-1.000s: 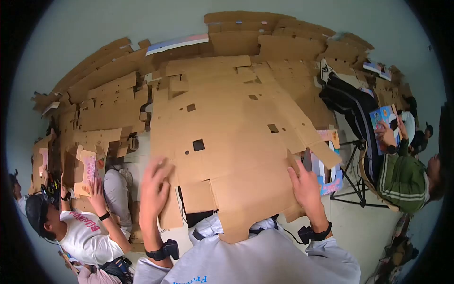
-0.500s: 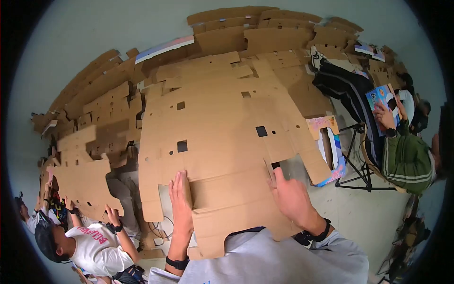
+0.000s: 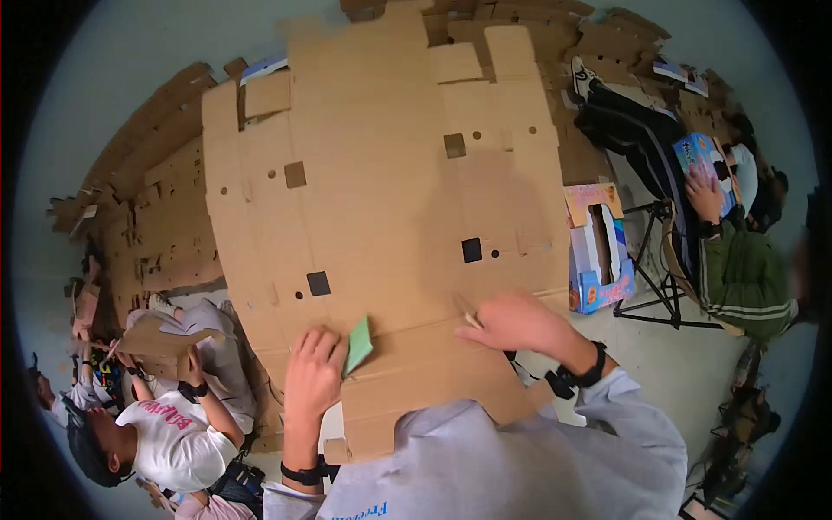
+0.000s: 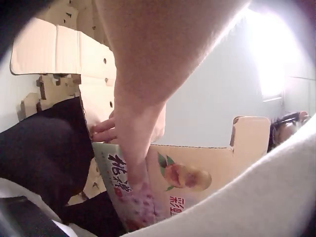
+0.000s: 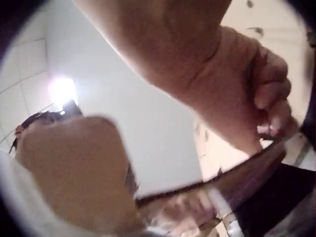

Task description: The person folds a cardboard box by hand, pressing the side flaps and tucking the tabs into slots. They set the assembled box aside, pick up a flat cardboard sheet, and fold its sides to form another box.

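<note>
A large brown unfolded cardboard box blank with square and round holes spreads before me, its near end against my body. My left hand grips its near left part with bent fingers, right beside a small raised flap with a green printed face. In the left wrist view the blank's underside carries a fruit picture and lettering, and the hand is at its edge. My right hand pinches the cardboard at the near right, thumb toward the middle. The right wrist view shows its curled fingers at the cardboard edge.
A pink and blue printed carton stands right of the blank, beside a black tripod stand. A seated person at left handles a cardboard piece. Another in green sits at right. More cardboard lines the wall.
My hands went from lying spread over the cardboard to gripping its near part. The blank's far end has risen, and a green-faced flap now stands by my left hand.
</note>
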A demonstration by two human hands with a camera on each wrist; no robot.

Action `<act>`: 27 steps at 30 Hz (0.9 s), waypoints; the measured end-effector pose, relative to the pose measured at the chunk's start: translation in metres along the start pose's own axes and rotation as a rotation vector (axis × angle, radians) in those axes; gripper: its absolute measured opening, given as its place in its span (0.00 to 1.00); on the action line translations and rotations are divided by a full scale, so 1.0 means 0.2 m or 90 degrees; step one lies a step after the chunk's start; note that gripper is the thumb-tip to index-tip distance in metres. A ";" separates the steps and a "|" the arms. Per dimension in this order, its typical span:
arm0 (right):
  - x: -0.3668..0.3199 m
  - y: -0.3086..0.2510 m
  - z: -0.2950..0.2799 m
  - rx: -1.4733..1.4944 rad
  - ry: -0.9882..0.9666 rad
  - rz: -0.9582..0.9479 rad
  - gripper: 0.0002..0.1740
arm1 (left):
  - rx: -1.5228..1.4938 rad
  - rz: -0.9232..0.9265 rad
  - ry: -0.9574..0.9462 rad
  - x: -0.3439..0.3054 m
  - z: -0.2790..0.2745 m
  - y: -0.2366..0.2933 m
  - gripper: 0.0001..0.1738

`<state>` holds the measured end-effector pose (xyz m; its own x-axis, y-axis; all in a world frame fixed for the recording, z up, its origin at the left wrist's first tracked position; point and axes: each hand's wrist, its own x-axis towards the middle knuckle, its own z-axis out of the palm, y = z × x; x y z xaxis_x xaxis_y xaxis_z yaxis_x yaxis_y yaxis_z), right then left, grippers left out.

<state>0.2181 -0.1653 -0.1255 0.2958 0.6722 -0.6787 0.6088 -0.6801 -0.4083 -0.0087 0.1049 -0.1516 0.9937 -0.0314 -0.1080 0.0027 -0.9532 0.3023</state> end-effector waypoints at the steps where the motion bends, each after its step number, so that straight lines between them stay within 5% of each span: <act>1: 0.05 0.03 -0.02 0.058 -0.093 0.040 0.34 | -0.008 -0.023 0.024 0.01 0.04 0.00 0.30; 3: 0.12 0.12 -0.02 0.124 -0.138 0.012 0.36 | -0.025 -0.070 0.072 0.04 0.10 0.00 0.34; 4: 0.14 0.16 0.00 0.157 -0.160 -0.002 0.37 | -0.249 0.003 0.157 0.07 0.10 0.00 0.40; 10: 0.04 0.45 0.21 0.701 0.168 0.008 0.20 | -0.484 0.072 0.067 0.12 0.13 -0.11 0.44; 12: -0.02 0.64 0.27 0.403 0.339 0.080 0.16 | -0.509 0.043 0.076 0.11 0.13 -0.10 0.44; 16: -0.19 0.78 0.33 -0.126 0.505 0.155 0.39 | -0.538 0.003 0.097 0.10 0.19 -0.10 0.43; 19: -0.23 0.83 0.37 -0.179 0.490 0.034 0.51 | -0.497 0.012 0.078 0.10 0.19 -0.10 0.42; 22: -0.30 0.73 0.32 -0.105 0.424 0.023 0.48 | -0.503 0.009 0.076 0.10 0.18 -0.11 0.41; 27: -0.24 0.62 0.25 0.016 0.642 -0.078 0.40 | -0.492 0.026 0.096 0.12 0.18 -0.09 0.39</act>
<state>0.2424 -0.2966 -0.1727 0.7227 0.6632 0.1947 0.6642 -0.5885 -0.4609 0.0107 0.1106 -0.1941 0.9990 0.0316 0.0305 -0.0120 -0.4713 0.8819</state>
